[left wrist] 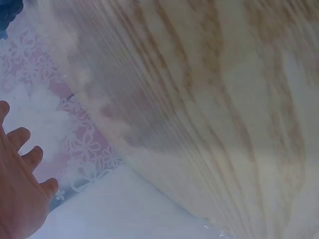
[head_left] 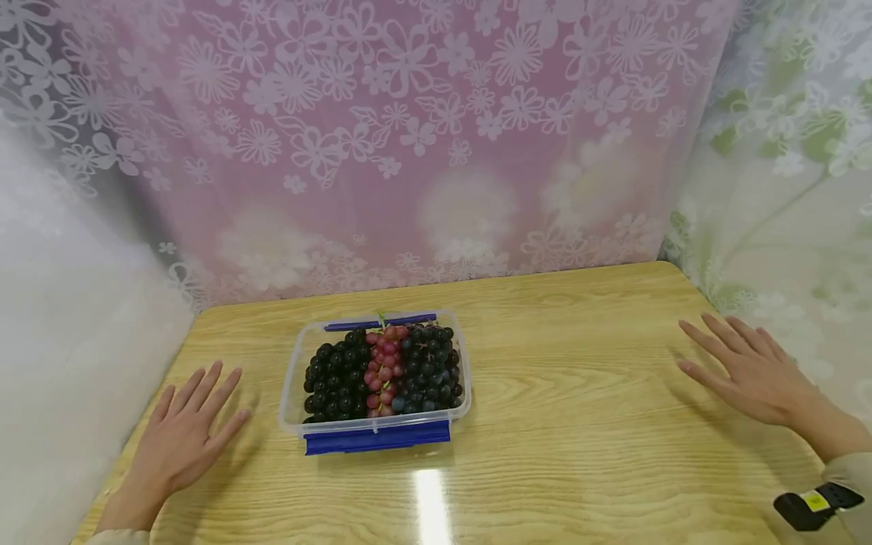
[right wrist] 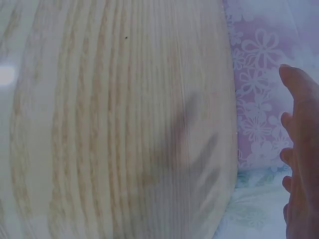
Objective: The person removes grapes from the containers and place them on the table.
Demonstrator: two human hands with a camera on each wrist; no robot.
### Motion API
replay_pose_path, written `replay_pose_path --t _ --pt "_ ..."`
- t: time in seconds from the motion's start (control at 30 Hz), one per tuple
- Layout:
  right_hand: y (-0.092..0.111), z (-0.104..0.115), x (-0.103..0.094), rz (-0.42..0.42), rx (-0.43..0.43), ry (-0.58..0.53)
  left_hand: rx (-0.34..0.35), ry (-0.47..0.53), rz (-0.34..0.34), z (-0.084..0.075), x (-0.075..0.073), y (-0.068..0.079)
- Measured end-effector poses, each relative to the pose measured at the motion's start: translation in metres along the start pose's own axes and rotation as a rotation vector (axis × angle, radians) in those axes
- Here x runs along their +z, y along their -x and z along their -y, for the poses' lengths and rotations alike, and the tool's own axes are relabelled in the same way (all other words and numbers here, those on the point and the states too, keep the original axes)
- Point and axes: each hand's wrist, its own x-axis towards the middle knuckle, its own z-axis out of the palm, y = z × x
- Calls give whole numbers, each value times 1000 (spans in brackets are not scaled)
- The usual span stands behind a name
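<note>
A clear plastic container [head_left: 289,393] with blue clips stands left of the table's middle. Dark grapes [head_left: 336,375] fill its left part, red grapes [head_left: 385,363] run down the centre, and blue-black grapes [head_left: 431,367] lie at the right. My left hand [head_left: 184,435] is spread palm down to the left of the container, apart from it and holding nothing. Far over at the table's right edge, my right hand [head_left: 745,371] has its fingers extended, also holding nothing. Both wrist views show the hands above the wood, the right hand [right wrist: 304,149] casting a shadow on it.
The wooden table [head_left: 579,393] has rounded back corners. A pink floral curtain [head_left: 463,151] hangs behind it, with a white sheet [head_left: 61,325] at the left and a green-flowered curtain [head_left: 783,227] at the right. A black band [head_left: 817,506] is on the right wrist.
</note>
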Motion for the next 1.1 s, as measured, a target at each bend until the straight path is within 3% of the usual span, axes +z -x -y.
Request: replay_pose_path --t 0.4,1.1 --pt "-11 11 -13 -47 -80 -12 57 2 -9 -8 -10 -13" --pt "-25 46 -26 -22 -126 1 145 15 -24 -27 -19 -27"
